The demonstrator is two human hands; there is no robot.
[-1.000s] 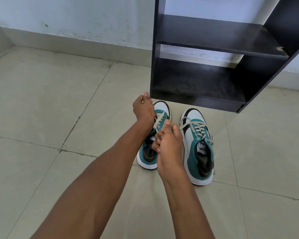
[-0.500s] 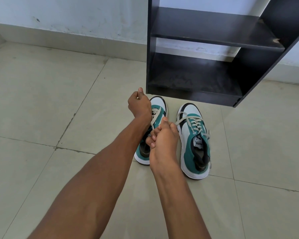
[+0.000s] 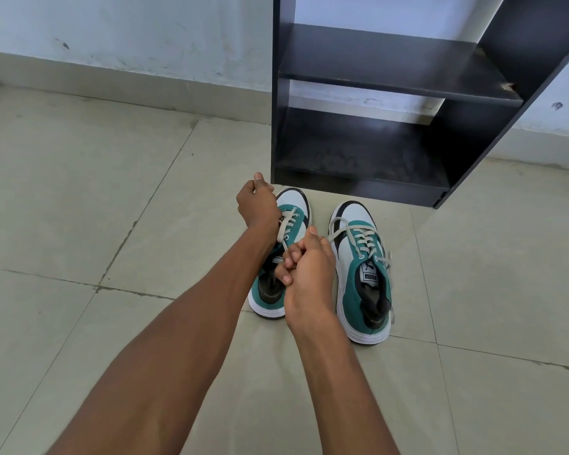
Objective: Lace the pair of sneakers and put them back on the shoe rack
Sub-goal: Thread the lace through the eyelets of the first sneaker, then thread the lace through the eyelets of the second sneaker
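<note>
Left hand [image 3: 256, 205] and right hand [image 3: 304, 257] both clenched on lace [image 3: 284, 226] of left sneaker [image 3: 284, 257] beneath them, toe-to-heel axis toward shoe rack [image 3: 358, 188] just beyond; laced right sneaker [image 3: 363, 274] beside right hand

The only readable text was the word "PUMA", printed in dark letters on a white tongue label [image 3: 369, 275] of the green, white and black laced sneaker [image 3: 362, 274] standing just to the right of the right hand [image 3: 306, 267]. A small logo above the word was too small to make out.
</note>
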